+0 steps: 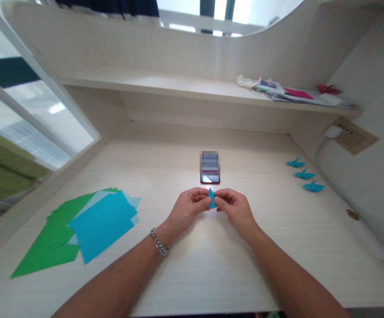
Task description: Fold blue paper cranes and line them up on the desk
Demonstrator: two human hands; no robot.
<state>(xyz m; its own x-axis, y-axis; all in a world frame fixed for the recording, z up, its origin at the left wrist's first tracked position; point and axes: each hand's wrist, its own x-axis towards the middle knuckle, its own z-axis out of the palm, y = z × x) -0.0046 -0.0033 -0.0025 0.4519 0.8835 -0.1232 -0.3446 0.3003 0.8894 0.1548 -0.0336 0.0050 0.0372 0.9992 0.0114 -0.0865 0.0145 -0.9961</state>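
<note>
A small folded piece of blue paper [211, 198] stands upright between my hands, its pointed end up. My left hand [193, 203] pinches its left edge with thumb and fingers. On the other side, my right hand [233, 204] grips the right edge in the same way. Just beyond my fingertips lies a phone [210, 168], its upper part blurred out. Three blue paper cranes [305, 174] sit in a row on the right of the desk.
Blue paper sheets [104, 225] overlap green sheets [52, 236] on the left of the desk [158, 154]. A shelf [165, 84] at the back bears papers [291, 93]. A cable [336, 187] runs along the right wall from a plug [333, 131].
</note>
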